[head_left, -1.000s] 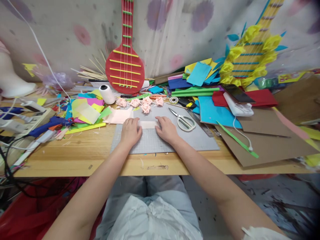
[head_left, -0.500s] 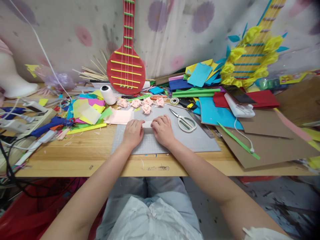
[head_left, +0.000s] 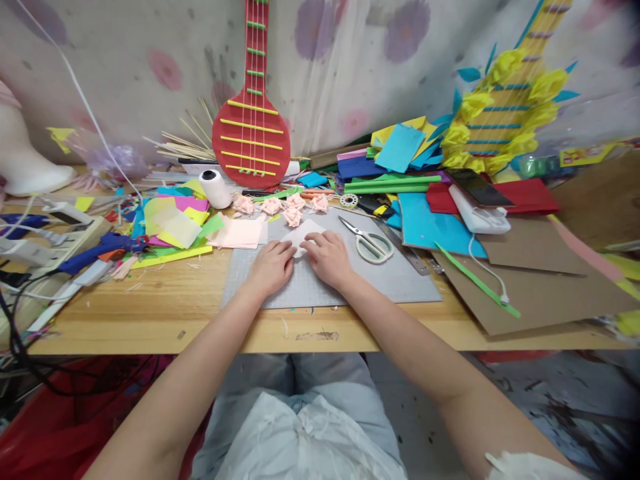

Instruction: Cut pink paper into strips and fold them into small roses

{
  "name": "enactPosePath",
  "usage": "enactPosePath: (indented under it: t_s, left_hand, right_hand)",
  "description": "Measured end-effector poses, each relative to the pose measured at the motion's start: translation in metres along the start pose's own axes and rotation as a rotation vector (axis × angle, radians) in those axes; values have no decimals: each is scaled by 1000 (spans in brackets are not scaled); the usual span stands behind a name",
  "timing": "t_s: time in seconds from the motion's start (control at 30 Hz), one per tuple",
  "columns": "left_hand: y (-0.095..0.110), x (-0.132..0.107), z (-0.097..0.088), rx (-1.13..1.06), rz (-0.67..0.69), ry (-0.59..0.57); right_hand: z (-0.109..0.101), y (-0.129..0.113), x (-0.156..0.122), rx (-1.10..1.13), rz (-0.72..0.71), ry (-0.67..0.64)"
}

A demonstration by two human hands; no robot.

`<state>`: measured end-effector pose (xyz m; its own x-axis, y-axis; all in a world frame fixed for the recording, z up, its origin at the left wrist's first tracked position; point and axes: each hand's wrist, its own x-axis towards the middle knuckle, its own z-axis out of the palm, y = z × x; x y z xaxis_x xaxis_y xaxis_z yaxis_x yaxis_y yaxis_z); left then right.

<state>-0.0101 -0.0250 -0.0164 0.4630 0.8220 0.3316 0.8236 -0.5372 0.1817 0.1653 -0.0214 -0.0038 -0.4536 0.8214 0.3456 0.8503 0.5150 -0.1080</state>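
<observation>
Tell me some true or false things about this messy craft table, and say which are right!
1. Both the left hand and the right hand touch a pale paper on the grey mat. True.
2. The scissors lie left of the hands. False: they lie to the right, on the mat.
3. Pink paper roses sit behind the paper. True.
4. The right hand holds the blue glue gun. False: it lies far left on the table, untouched.
</observation>
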Motion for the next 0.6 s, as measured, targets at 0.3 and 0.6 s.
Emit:
enactPosePath:
  t_s: [0.3, 0.6]
  left_hand:
    - [1, -2, -7, -32, -56, 63]
    - [0, -3, -8, -188, -74, 43]
  right_hand:
    - [10, 6, 5, 179, 39, -66]
    - [15, 13, 8, 405, 103, -11]
